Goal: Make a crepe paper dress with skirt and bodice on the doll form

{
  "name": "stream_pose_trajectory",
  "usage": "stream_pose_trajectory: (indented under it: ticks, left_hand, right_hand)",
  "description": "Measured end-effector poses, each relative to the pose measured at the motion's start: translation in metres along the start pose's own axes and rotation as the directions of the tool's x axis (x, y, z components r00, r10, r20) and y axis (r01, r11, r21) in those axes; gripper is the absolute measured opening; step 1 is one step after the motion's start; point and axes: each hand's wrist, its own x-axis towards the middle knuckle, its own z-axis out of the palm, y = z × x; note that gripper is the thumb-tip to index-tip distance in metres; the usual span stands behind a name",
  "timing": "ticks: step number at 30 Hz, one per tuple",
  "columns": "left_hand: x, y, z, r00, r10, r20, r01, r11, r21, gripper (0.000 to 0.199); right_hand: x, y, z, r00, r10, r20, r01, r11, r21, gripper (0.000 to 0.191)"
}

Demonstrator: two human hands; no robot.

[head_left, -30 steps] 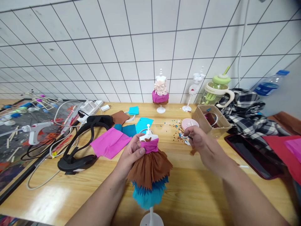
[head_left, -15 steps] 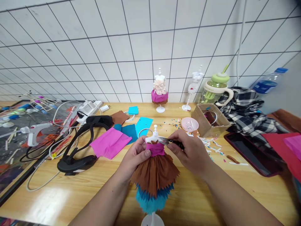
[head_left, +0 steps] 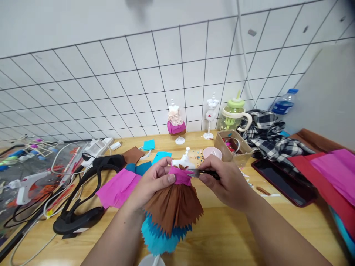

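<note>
A small white dress form (head_left: pixel 184 159) wears a magenta band (head_left: pixel 179 175) round its chest, a brown pleated skirt (head_left: pixel 174 207) and a jagged blue layer (head_left: pixel 161 236) below. My left hand (head_left: pixel 158 181) grips the form at its upper left side, thumb on the magenta band. In my right hand (head_left: pixel 222 181) are small black-handled scissors (head_left: pixel 203 173), their blades touching the band's right side. Brown paper bits show at the band's top edge. The form leans slightly, with its round base at the bottom of the view.
Magenta paper (head_left: pixel 119 187), a black strap headset (head_left: pixel 80 218) and a glue gun (head_left: pixel 30 184) lie left. Two dress forms (head_left: pixel 176 122) stand behind. A cardboard box (head_left: pixel 235 147), pink dish (head_left: pixel 212 152), jug (head_left: pixel 233 114) and phone (head_left: pixel 283 181) are right.
The view has shifted, with more wall showing above. The dress form now tilts, its base further left. Both hands keep their holds, and the scissors' blades are lower on the magenta band.
</note>
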Motion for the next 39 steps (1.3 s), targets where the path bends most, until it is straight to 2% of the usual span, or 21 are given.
stream_pose_trajectory:
  ticks: [4,10,17,24,32,39]
  left_hand:
    - [0.005,-0.001,0.0,1.0,0.002,0.023,-0.002,1.0,0.024,0.036]
    - [0.004,-0.008,-0.003,1.0,-0.008,-0.011,0.008,1.0,-0.017,0.038]
    - [0.003,0.0,-0.005,1.0,-0.007,-0.018,0.009,0.99,0.144,0.034]
    - [0.001,0.0,-0.005,1.0,0.008,-0.015,-0.004,0.973,0.229,0.032]
    - [-0.001,0.001,-0.002,1.0,0.005,-0.022,0.001,0.965,0.263,0.033]
    - [0.0,0.003,-0.004,0.999,-0.017,-0.036,0.027,0.954,0.3,0.037]
  right_hand:
    - [0.001,-0.003,0.0,0.997,0.057,-0.052,-0.056,0.998,0.02,0.029]
    - [0.001,-0.004,0.005,0.998,0.062,0.012,-0.062,0.997,0.046,0.026]
    - [-0.002,-0.008,0.013,0.992,0.116,0.044,-0.118,0.992,0.038,0.027]
    - [0.001,-0.012,0.015,0.985,0.166,0.047,-0.166,0.986,0.004,0.038]
    - [0.003,-0.009,0.009,0.977,0.145,0.159,-0.161,0.983,0.087,0.039]
    - [0.004,-0.005,0.013,0.98,0.117,0.159,-0.132,0.988,0.085,0.04]
